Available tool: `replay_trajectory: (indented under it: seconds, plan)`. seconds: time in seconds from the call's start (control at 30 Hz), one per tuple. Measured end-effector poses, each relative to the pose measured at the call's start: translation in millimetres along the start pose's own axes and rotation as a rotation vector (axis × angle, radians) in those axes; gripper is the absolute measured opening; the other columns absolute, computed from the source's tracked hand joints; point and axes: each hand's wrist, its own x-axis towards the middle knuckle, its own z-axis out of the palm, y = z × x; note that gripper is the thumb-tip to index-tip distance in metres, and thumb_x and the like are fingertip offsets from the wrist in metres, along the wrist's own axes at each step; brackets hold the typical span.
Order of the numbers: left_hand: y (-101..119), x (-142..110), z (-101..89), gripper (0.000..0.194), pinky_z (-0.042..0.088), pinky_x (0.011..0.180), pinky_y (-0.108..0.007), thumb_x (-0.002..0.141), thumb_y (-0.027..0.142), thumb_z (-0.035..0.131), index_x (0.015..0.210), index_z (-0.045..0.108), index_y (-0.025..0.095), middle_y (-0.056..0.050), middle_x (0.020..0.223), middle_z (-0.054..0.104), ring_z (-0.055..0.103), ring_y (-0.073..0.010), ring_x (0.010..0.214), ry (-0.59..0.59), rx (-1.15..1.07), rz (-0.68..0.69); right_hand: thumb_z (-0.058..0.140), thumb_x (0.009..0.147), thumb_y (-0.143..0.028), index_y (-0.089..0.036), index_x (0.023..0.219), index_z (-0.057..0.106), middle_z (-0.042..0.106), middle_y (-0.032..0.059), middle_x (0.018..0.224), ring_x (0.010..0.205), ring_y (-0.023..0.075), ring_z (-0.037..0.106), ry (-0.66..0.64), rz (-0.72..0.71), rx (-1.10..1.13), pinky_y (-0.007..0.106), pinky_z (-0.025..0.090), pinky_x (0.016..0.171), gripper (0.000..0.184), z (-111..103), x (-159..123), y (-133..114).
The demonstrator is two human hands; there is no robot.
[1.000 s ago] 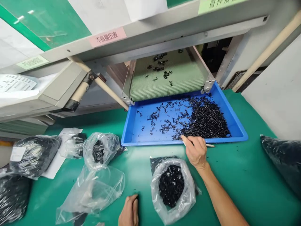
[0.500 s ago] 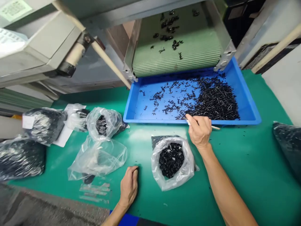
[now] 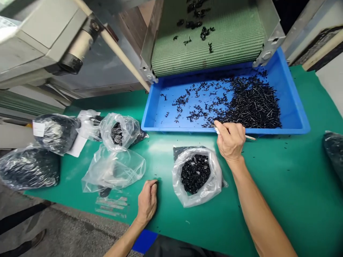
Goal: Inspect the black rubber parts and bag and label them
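My right hand (image 3: 230, 140) is closed around a thin pale stick (image 3: 250, 137), with something white near its front end. The stick's tip is at the front rim of a blue tray (image 3: 286, 130), by a heap of small thin black parts (image 3: 253, 103). My left hand (image 3: 147, 200) rests curled on the green table (image 3: 166, 217). A dark spot shows at its fingertips; whether it is a held piece, I cannot tell. Between my hands stands an open clear plastic bag (image 3: 178, 185) full of shiny black parts (image 3: 195, 175).
Above the tray ends a green conveyor belt (image 3: 230, 39) with black clusters on it. At left lie a limp clear bag (image 3: 118, 171), an open bag of black parts (image 3: 125, 130) and filled bags (image 3: 29, 167). Another dark bag (image 3: 334, 150) sits at right. A person's legs (image 3: 21, 217) show lower left.
The view has shifted, so the belt and tray sit higher in the picture. A person's legs now show at lower left. Both hands keep nearly the same pose and place.
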Motion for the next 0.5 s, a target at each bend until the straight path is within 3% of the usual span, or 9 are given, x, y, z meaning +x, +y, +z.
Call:
replay_trajectory:
  seconds: [0.5]
  plan:
    - [3.8, -1.7, -1.1, 0.026, 0.050, 0.070, -0.030, 0.094, 0.033, 0.037, 0.094, 0.059, 0.020, -0.004, 0.080, 0.061, 0.060, -0.0177, 0.074, -0.021, -0.010, -0.033, 0.049, 0.089, -0.017, -0.026, 0.113, 0.067, 0.062, 0.0068, 0.082, 0.076, 0.0185, 0.049, 0.070, -0.044, -0.003, 0.034, 0.030, 0.068, 0.031, 3.4, -4.0, 4.6]
